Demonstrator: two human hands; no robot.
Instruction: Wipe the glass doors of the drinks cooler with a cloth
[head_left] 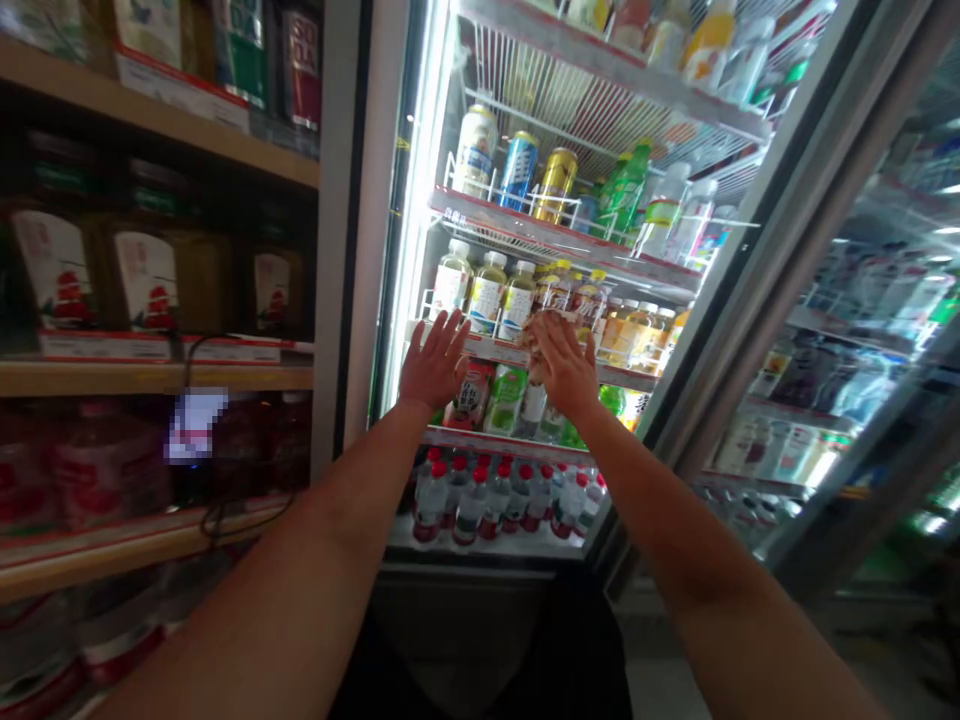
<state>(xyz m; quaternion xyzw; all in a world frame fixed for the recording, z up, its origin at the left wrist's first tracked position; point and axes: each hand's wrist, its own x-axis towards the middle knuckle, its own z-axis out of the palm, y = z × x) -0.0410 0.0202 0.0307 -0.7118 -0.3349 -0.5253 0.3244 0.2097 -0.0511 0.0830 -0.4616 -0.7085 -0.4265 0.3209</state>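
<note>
My left hand [435, 362] is open, fingers spread, and appears to rest flat on the glass door of a lit drinks cooler. Under the fingers of my right hand [566, 365] is a crumpled brownish cloth [534, 345], pressed toward the same glass. Part of the cloth is hidden by the hand. Behind the hands are a shelf edge with price strips [491, 348], white-capped bottles [487, 290] and green cartons [506, 398]. Whether either palm fully touches the glass cannot be made out.
Left of the door frame [341, 250], open wooden shelves [285, 377] carry large bottles, and a lit phone-like device [196, 425] hangs there with a cable. Red-capped bottles [472, 505] fill the cooler's bottom. Another cooler [817, 350] stands on the right.
</note>
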